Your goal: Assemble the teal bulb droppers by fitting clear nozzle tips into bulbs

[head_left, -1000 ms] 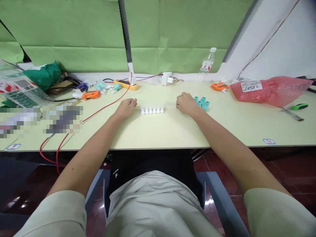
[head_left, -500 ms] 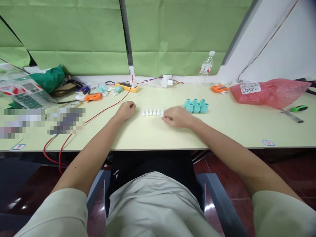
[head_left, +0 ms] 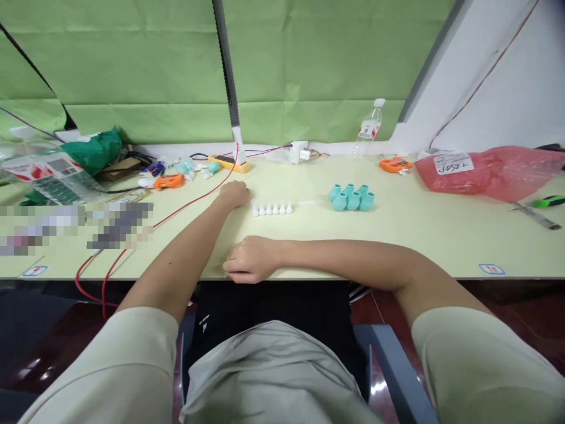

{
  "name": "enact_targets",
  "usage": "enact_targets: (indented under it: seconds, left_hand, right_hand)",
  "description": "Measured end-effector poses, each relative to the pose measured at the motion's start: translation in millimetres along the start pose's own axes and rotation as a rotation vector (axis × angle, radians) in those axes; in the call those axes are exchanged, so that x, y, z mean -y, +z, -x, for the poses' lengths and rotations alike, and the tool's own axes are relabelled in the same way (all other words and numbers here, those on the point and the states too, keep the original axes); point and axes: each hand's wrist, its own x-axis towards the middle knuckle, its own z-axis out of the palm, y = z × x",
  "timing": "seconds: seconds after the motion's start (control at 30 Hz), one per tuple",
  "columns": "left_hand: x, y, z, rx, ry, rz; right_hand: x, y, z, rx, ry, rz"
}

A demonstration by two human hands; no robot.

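Observation:
A row of several small white rounded pieces [head_left: 272, 209] lies on the pale table [head_left: 397, 235]. Just left of it rests my left hand [head_left: 235, 194], its fingers curled and their tips hidden. Nearer the table's front edge, my right hand [head_left: 252, 259] is closed in a loose fist; whatever it may hold is hidden. To the right of the row is a thin white strip [head_left: 307, 202]. Farther right stands a cluster of several turquoise round pots with open necks [head_left: 353, 200], touched by neither hand.
A clear bottle [head_left: 368, 129] stands at the back. On the right lie an orange tool [head_left: 395, 165], a red plastic bag [head_left: 481, 176] and a green-handled tool [head_left: 548, 202]. A red cable [head_left: 189, 195], a yellow device [head_left: 229, 164] and green bags [head_left: 95, 150] are at left.
My right hand has moved from the right end of the white row toward the front edge and leftward. The white strip now shows. My left hand has shifted slightly right.

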Motion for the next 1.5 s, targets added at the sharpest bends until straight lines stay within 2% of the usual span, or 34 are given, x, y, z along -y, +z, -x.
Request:
enact_targets:
  seconds: [0.13,0.27,0.43,0.77,1.17,1.5]
  left_hand:
    - [-3.7,8.6,-0.5,-0.125,-0.06,0.03]
    - [0.0,11.2,13.8,-0.169,-0.016,0.042]
    - [-1.4,9.1,21.5,-0.161,-0.026,-0.033]
    - [6.8,9.0,14.3,-0.166,-0.085,0.119]
    - [4.3,6.8,16.0,-0.167,-0.078,0.174]
    - [3.0,6.1,18.4,-0.153,-0.058,0.173]
  right_hand:
    - [2.8,2.7,7.4,-0.027,0.072,0.017]
    - [4.1,1.7,8.4,-0.013,0.103,0.023]
    - [4.1,-2.1,4.8,0.015,0.111,0.016]
    - [4.3,-7.3,5.5,0.037,0.153,0.004]
    - [-3.3,-7.3,6.8,0.02,0.207,0.019]
    - [-7.5,-13.1,9.1,0.05,0.34,0.023]
